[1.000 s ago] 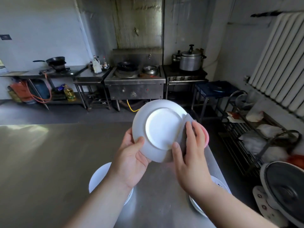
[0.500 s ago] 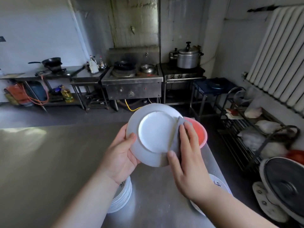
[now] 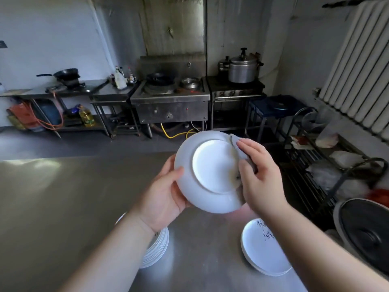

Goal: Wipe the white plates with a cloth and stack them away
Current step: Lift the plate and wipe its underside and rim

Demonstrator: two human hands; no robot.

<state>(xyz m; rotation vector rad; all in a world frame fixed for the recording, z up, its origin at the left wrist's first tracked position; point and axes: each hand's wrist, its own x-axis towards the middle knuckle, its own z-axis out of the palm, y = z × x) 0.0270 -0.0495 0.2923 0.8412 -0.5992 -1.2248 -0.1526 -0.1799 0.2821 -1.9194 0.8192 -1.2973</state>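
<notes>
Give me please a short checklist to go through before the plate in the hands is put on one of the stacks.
1. The left hand grips the plate at its rim: ok.
2. The right hand holds the cloth against the plate: ok.
3. Underside, which faces the camera, wiped clean: cannot tell; a dark spot shows beside the cloth.
4. Other face wiped: cannot tell, it is turned away.
5. Top of the right stack free to receive a plate: ok, though its top plate bears dark writing.
6. Top of the left stack free: cannot tell, the forearm covers it.
</notes>
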